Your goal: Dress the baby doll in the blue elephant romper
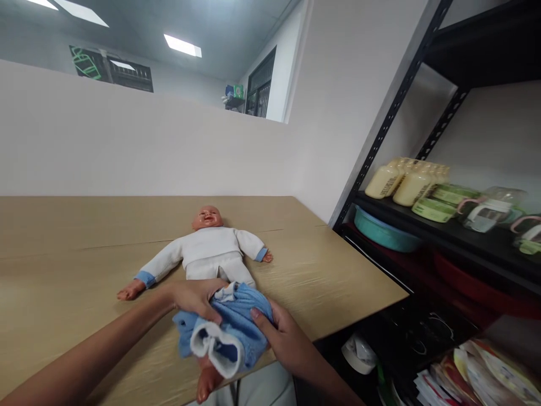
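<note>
Clamping fingers on the blue trousers (239, 321), left hand (192, 298) and right hand (287, 337) hold them. They sit bunched over the doll's (209, 246) legs, six o'clock from its waist.

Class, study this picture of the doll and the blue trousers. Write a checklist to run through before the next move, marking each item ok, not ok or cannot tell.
1. Doll flat on its back on the table: ok.
2. Left hand grips the blue trousers: ok.
3. Right hand holds their other side: ok.
4. One foot out through the white cuff: ok.
5. Other foot out: cannot tell, cloth hides it.
6. Trousers up at the waist: not ok, bunched low over the legs.
</note>
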A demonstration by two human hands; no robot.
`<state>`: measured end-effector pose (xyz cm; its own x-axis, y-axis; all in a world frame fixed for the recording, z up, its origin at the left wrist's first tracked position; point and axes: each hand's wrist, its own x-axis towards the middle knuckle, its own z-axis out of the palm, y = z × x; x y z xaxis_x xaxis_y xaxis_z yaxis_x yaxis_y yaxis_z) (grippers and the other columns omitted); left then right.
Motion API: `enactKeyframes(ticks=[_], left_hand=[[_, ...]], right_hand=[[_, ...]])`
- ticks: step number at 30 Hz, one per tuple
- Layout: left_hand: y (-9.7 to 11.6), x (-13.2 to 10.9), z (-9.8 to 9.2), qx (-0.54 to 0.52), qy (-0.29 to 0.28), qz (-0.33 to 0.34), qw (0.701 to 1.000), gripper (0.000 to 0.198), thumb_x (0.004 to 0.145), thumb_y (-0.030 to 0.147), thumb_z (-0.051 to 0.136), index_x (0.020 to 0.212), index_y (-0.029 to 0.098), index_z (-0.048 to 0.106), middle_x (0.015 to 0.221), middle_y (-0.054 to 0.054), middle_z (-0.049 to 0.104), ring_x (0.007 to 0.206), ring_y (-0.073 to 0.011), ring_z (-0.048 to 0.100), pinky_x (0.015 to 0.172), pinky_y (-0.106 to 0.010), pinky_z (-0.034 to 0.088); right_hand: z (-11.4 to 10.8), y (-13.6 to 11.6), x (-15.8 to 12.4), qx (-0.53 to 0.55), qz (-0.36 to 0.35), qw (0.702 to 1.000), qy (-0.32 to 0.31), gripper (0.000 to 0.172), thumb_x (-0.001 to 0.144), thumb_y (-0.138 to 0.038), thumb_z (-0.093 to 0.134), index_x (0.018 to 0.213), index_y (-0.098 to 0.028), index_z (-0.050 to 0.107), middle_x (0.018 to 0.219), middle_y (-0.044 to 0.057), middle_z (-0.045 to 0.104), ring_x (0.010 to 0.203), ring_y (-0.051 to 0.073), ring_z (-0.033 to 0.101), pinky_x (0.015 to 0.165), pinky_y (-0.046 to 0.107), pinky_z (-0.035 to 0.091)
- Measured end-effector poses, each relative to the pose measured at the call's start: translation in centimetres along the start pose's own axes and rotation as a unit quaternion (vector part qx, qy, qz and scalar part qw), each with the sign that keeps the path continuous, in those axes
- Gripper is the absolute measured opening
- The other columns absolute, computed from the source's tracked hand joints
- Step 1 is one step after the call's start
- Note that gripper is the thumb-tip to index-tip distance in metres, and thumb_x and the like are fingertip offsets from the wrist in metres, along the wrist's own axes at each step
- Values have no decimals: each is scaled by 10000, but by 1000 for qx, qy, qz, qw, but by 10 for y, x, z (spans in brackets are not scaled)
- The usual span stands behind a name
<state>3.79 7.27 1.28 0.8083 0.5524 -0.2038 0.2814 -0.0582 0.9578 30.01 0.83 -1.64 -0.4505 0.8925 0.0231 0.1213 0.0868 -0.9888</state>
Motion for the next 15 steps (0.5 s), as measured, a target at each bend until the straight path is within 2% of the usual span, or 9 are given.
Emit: enactKeyframes(ticks=[1,3,4,6,9,11,13,15], left_hand=[[1,1,1,-4,-19,1,1000,891,580,791,894,1222,182,786,1114,-15,838,1099,-384,734,973,-425,607],[4,2,5,-10,-29,10,999,763,666,686,912,1218,173,797,1149,-39,841,1119,-387,746,1011,-433,596],[6,2,7,-11,-21,19,1000,680,729,635,897,1216,170,800,1179,-54,839,1145,-386,743,1041,-435,584],[8,3,11,-12,10,40,999,584,819,572,853,1237,168,793,1251,-76,822,1212,-379,720,1106,-438,549],[8,3,14,-26,43,52,997,571,856,570,821,1284,196,772,1296,-60,808,1257,-364,701,1129,-441,536],[5,4,15,-35,38,49,997,571,861,601,807,1295,232,764,1299,-38,806,1265,-345,703,1122,-427,545],[2,5,14,-23,45,40,998,592,857,670,779,1289,265,760,1289,-27,809,1245,-325,721,1095,-414,569],[0,5,14,19,89,39,995,651,863,782,686,1271,279,763,1254,-36,821,1200,-322,746,1031,-415,611]], right_hand=[[-1,-2,-1,-5,14,1000,-21,549,971,-633,667,1372,-260,701,1365,100,742,1310,332,662,1161,499,491],[-2,-6,-6,-22,52,996,-75,598,866,-648,790,1309,-250,737,1259,98,785,1191,360,715,1019,485,577],[-1,-7,-8,-31,69,993,-91,617,816,-652,835,1268,-238,756,1204,97,800,1131,367,732,952,473,599],[2,-6,-12,-30,77,993,-83,627,799,-677,837,1224,-220,773,1162,99,807,1083,368,739,908,461,606],[9,3,-11,32,52,998,-26,632,892,-701,732,1306,-225,741,1263,93,782,1209,350,704,1051,472,562],[13,12,-8,87,39,995,2,652,908,-696,721,1361,-228,711,1317,92,763,1311,338,661,1150,478,508],[14,22,-3,130,29,991,21,674,902,-695,730,1378,-221,700,1330,103,758,1360,338,636,1191,498,479],[14,30,2,153,23,987,33,681,891,-707,733,1364,-218,711,1297,118,771,1336,352,654,1170,534,498]])
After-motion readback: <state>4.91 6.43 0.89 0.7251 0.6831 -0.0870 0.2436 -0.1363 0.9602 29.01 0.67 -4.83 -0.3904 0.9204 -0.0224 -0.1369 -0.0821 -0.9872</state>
